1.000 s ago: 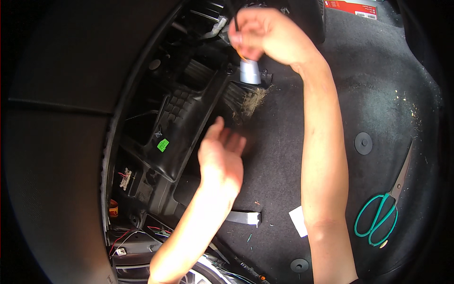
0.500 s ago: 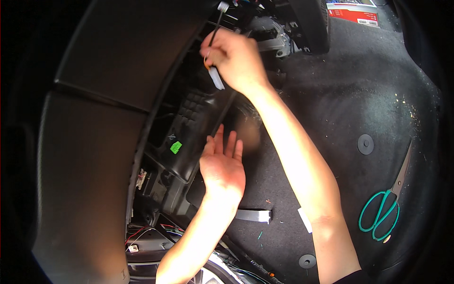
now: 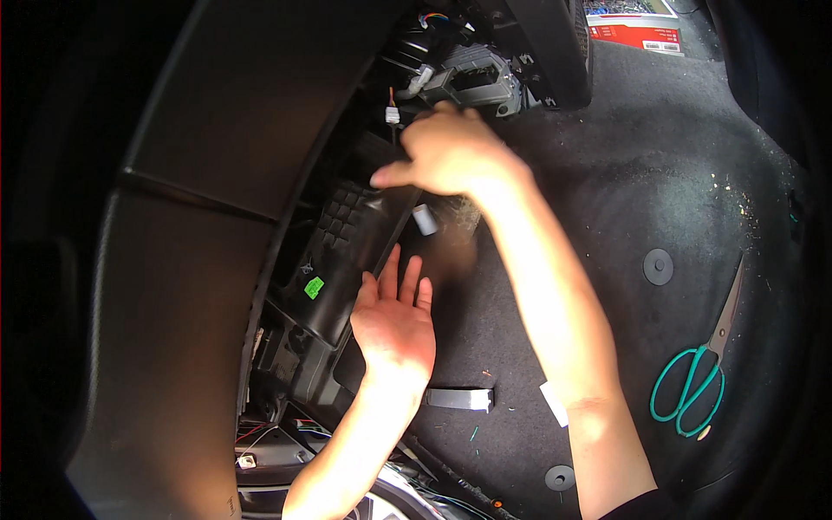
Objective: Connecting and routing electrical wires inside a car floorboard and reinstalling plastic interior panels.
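Observation:
My left hand (image 3: 394, 325) is held palm up, fingers spread and holding nothing, beside the black molded plastic panel (image 3: 334, 295) with its green sticker (image 3: 314, 288). Above it, my right hand (image 3: 455, 156) is slightly blurred, the thumb stretched away from the fingers and no object visible in its grip. Between the two hands hangs or drops a small white piece (image 3: 425, 219); any wire on it is hard to see. Left of the right hand is a white connector (image 3: 393, 114) with orange wire above it and a dark lead below, partly hidden behind the hand.
Green-handled scissors (image 3: 692, 390) and a round grey disc (image 3: 659, 267) lie on the dark carpet at right. A flat strip (image 3: 459, 399) rests near my left wrist. A metal bracket (image 3: 485, 82) and wires are at the top; a red-and-white package (image 3: 637, 36) lies beyond.
My right hand has moved down and right, its thumb now apart from the fingers. The white piece, earlier dangling from the cable in that hand, is lower, nearer my left hand.

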The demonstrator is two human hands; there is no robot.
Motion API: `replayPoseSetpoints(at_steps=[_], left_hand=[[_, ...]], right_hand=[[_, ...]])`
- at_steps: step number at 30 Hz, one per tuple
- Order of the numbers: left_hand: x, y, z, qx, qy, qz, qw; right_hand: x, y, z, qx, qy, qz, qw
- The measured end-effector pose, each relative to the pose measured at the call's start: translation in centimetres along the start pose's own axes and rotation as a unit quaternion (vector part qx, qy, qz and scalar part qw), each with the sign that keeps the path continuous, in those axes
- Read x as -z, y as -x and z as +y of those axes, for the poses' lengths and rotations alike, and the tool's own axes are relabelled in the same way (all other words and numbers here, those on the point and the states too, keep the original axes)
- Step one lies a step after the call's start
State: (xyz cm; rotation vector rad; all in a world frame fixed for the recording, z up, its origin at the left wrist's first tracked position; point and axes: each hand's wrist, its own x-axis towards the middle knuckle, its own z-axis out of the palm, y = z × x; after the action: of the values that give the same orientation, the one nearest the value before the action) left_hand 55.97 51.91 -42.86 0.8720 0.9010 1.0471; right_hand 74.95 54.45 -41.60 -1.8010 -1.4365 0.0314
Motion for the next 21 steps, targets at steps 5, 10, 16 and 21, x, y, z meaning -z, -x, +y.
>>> replayPoseSetpoints(at_steps=[5, 10, 16, 21], left_hand=[[-0.6, 0.3, 1.1, 0.002, 0.026, -0.020, 0.999], [-2.1, 0.1, 0.3, 0.025, 0.096, -0.042, 0.994], [2.0, 5.7, -0.3, 0.054, -0.043, -0.044, 0.997], [9.3, 23.4, -2.4, -0.087, -0.315, -0.138, 0.935]], right_hand=[[0.4, -0.7, 3.5, -0.062, -0.168, 0.096, 0.979], [-0.2, -0.2, 5.0, -0.022, -0.160, 0.371, 0.914], [1.6, 0.9, 0.4, -0.097, -0.439, 0.515, 0.729], [-0.6, 4.0, 1.5, -0.254, -0.494, 0.532, 0.639]])
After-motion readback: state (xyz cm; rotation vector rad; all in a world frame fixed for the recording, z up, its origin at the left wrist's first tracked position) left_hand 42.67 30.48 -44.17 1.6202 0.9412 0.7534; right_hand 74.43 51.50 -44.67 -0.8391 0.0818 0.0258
